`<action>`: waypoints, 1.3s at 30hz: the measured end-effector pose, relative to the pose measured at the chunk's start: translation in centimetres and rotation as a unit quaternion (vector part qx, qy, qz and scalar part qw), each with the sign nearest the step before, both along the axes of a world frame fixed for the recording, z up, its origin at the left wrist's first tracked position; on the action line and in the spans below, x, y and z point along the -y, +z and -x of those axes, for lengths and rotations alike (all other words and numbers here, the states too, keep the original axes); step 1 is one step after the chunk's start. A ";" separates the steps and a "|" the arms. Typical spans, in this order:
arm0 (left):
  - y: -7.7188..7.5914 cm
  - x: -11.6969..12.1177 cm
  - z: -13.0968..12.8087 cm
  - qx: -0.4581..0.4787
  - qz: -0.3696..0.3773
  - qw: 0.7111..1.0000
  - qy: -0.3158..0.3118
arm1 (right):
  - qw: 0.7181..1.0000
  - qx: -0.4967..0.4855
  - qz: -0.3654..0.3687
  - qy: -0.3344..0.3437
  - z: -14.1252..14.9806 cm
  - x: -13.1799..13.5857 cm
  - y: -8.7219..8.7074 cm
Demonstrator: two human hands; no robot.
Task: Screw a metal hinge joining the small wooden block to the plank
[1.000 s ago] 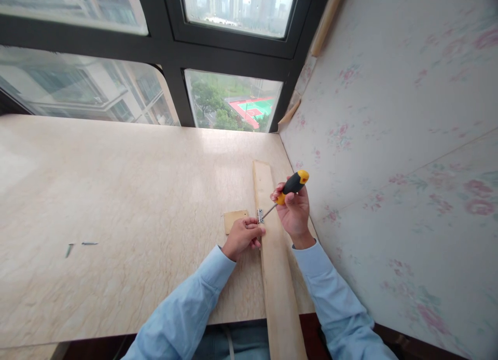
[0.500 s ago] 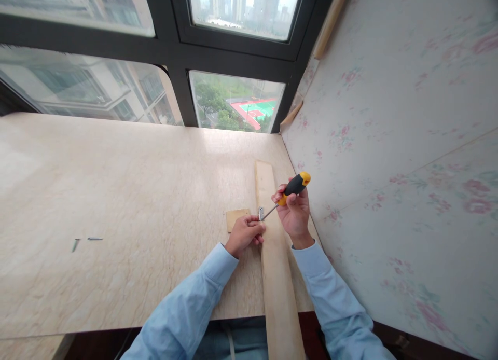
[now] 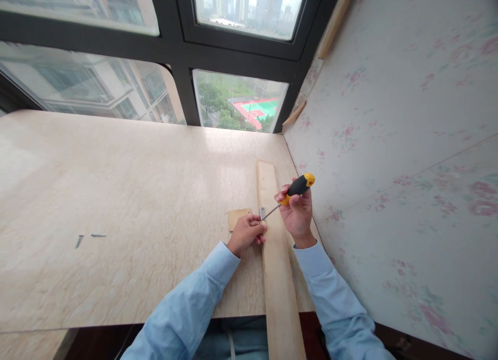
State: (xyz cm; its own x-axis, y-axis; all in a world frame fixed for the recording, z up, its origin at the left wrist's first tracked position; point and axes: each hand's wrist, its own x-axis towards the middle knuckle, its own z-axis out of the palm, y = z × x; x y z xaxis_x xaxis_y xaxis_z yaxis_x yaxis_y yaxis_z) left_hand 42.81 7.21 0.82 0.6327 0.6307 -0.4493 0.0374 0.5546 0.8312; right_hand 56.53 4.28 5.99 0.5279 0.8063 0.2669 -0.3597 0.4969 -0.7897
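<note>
A long pale wooden plank (image 3: pixel 278 277) runs from the far part of the sill out past its front edge. On the plank's left edge sits a small metal bracket with holes (image 3: pixel 263 212). My left hand (image 3: pixel 247 233) is closed at the bracket's near end, thumb by the plank's edge and fingers pinched around it; part of the grip is hidden. In my right hand (image 3: pixel 298 215) is a screwdriver (image 3: pixel 299 185) with a black and yellow handle, tilted up to the right. Its tip meets the bracket's near end; any screw there is too small to make out.
A small square wood piece (image 3: pixel 236 218) lies left of the plank, partly behind my left hand. Two screws (image 3: pixel 88 239) rest far left on the marble-look sill (image 3: pixel 136 194). Floral wallpaper (image 3: pixel 389 168) rises close to my right arm; windows (image 3: pixel 241 100) stand at the back.
The whole view has shifted slightly, so things appear a little further right. Both hands and the screwdriver keep nearly the same position at the bracket.
</note>
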 end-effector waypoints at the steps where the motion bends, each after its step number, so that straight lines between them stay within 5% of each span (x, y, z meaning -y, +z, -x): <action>1: 0.0 0.0 0.0 0.002 0.000 1.000 -0.001 | 1.000 0.003 -0.003 0.001 0.0 0.0 -0.1; 10: 0.0 0.0 0.0 0.002 0.001 1.000 0.005 | 0.981 0.156 0.046 -0.104 -1.2 0.3 -0.7; 21: -0.1 0.0 -0.2 -0.013 0.002 1.000 0.008 | 0.959 0.281 0.027 -0.035 -1.2 1.6 -0.9; 31: 0.0 0.0 -0.1 -0.004 -0.001 1.000 0.007 | 0.944 0.300 0.052 -0.125 -1.9 1.4 -2.1; 35: -0.1 0.0 -0.1 0.000 -0.003 1.000 0.007 | 0.951 0.283 0.072 -0.099 -1.5 1.7 -1.1; 39: 0.0 0.1 -0.1 -0.004 -0.002 1.000 0.008 | 0.957 0.285 0.051 0.000 -1.3 2.0 -0.1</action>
State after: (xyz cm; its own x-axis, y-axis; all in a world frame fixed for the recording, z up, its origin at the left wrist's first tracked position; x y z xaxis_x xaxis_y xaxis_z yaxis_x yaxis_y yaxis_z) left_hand 42.86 7.14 0.84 0.6188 0.6431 -0.4512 0.0348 0.5513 0.8336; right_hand 57.84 2.24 5.90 0.3195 0.8441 0.4306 0.1433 0.4061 -0.9025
